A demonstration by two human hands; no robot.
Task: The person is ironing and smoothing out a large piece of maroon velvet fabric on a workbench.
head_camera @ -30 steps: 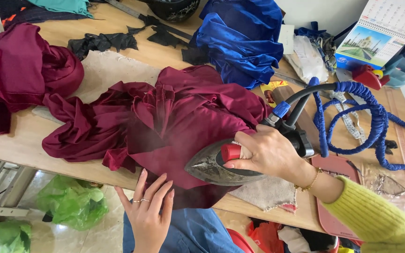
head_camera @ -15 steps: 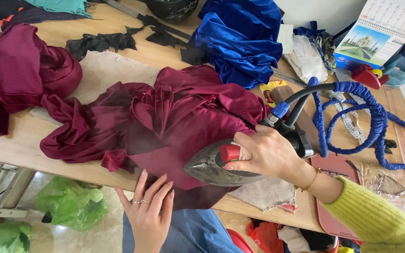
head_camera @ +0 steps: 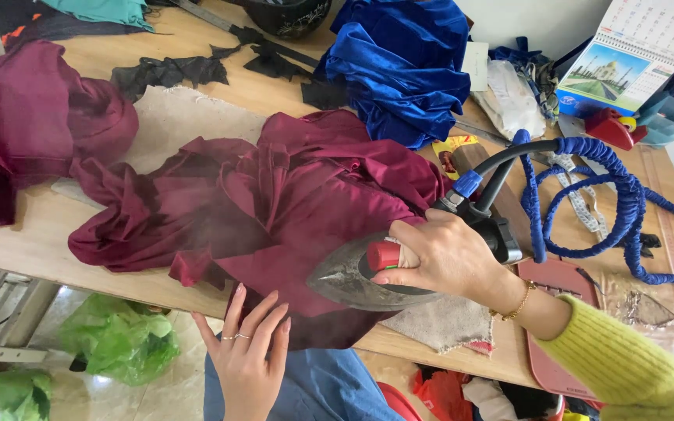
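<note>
Bright even daylight, soft shadows; sharp focus, slight haze, perhaps steam, mid-frame.

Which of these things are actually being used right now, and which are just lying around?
In use:
right hand gripping the steam iron
left hand under the maroon garment
blue hose

Lying about:
blue velvet cloth
black scraps
calendar
maroon bundle

Around the steam iron (head_camera: 368, 273), of which one is seen, two maroon garments (head_camera: 274, 203) are counted: one under it, one bunched to its far left (head_camera: 33, 125). One blue velvet bundle (head_camera: 407, 66) and one desk calendar (head_camera: 633, 51) are seen beyond it. Two green plastic bags (head_camera: 118, 343) are counted below it.
</note>
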